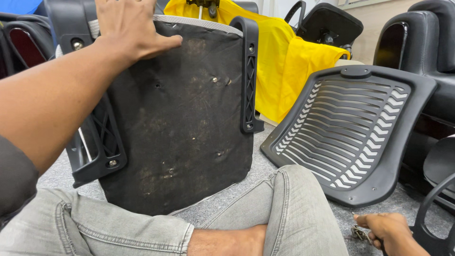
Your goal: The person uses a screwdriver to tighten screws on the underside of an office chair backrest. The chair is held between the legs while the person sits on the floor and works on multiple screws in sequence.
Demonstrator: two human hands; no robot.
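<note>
I sit cross-legged on a grey carpet. My left hand (pixel 130 28) grips the top edge of an upturned office chair seat (pixel 185 123), which stands tilted on its edge in front of my knees. Its black fabric underside is dusty, with several screws and screw holes, and a black plastic armrest bracket (pixel 249 76) on each side. My right hand (pixel 386 230) is low at the right, closed around a small bunch of metal screws (pixel 359 233) just above the carpet.
A black slatted plastic chair back (pixel 350 132) leans at the right. Behind it lie a yellow cloth (pixel 289 61) and black office chairs (pixel 426 42). A curved black chair part (pixel 433 213) is by my right hand. My knee (pixel 298 204) in grey jeans lies between.
</note>
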